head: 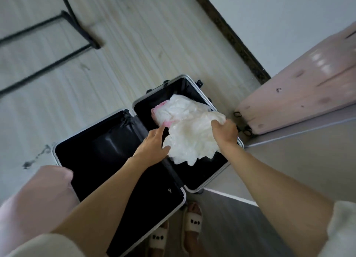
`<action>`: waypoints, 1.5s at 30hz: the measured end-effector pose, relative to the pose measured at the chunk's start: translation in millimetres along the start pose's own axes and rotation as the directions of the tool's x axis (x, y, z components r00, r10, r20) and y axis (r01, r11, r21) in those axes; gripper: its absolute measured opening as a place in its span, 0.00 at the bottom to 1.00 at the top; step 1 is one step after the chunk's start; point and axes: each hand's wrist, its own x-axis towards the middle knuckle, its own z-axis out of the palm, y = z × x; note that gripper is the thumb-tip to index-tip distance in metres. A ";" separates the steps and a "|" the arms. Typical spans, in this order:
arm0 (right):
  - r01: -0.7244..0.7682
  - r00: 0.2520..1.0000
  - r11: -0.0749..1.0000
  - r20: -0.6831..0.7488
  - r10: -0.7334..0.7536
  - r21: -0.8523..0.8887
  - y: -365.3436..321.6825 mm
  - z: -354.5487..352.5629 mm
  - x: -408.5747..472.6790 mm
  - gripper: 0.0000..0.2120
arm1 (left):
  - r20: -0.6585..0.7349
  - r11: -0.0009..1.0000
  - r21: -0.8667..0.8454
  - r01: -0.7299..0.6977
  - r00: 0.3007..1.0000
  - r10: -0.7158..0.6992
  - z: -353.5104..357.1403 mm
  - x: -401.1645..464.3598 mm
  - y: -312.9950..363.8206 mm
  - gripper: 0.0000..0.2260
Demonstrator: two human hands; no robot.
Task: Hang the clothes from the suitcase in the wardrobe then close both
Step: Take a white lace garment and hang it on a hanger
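A black suitcase (107,156) with a silver rim lies open flat on the floor, both halves showing. In its right half sits a crumpled white garment (192,141), with another white and pink garment (173,110) behind it. My right hand (224,132) grips the white garment at its upper right edge. My left hand (154,143) touches the garment's left side with its fingers straight. The left half of the suitcase holds nothing.
A pink fabric wardrobe (300,89) stands at the right, close to the suitcase. A black metal frame (63,31) lies on the pale floor at the upper left. My feet in white slippers (190,220) stand just below the suitcase.
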 end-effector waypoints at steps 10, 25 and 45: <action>0.307 0.945 0.810 -0.261 -0.197 0.500 -128.2 -135.6 -142.8 0.05 | -0.072 0.911 0.058 -0.408 0.909 0.411 -113.6 -110.7 124.4 0.52; 0.390 0.858 0.691 0.031 -0.512 0.609 -191.8 -286.3 -259.3 0.11 | -0.167 0.700 -0.548 -0.457 0.881 0.444 -147.1 -252.7 229.0 0.17; -0.105 0.965 0.635 0.232 -0.120 0.766 125.7 -452.1 -328.3 0.26 | 0.124 0.698 -0.685 -0.208 0.911 0.394 43.8 -401.5 413.0 0.11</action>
